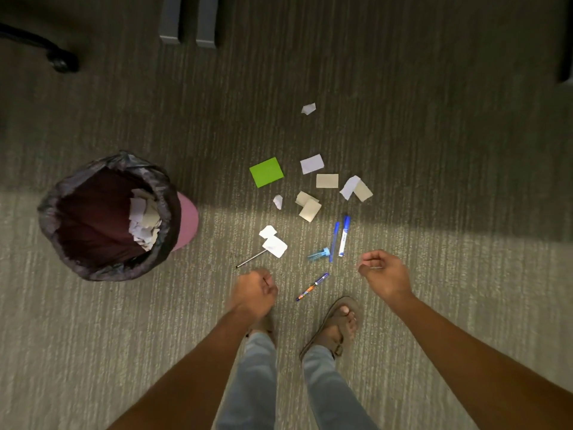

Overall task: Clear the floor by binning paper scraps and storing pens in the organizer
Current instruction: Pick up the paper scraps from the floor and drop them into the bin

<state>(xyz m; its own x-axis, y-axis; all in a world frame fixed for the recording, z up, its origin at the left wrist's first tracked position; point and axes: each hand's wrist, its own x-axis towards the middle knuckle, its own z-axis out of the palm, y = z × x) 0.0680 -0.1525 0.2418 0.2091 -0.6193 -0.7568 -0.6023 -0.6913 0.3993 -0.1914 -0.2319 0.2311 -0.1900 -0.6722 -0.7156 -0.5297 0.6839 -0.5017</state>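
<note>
Paper scraps lie scattered on the carpet: a green square (266, 171), a white piece (312, 163), a beige piece (327, 180), several more white and beige bits, and two white scraps (274, 244) close to me. Two blue pens (339, 238) lie side by side, a patterned pen (312, 287) lies near my feet, and a thin dark pen (250, 259) sticks out from under a white scrap. A pink bin (108, 217) with a dark liner holds paper at the left. My left hand (255, 290) is curled shut, my right hand (384, 274) loosely curled; both hold nothing.
A chair caster (63, 62) shows at the top left. Grey furniture legs (187, 21) stand at the top centre, and a dark object sits at the right edge. My sandalled feet (333, 328) stand just below the pens. No organizer is in view.
</note>
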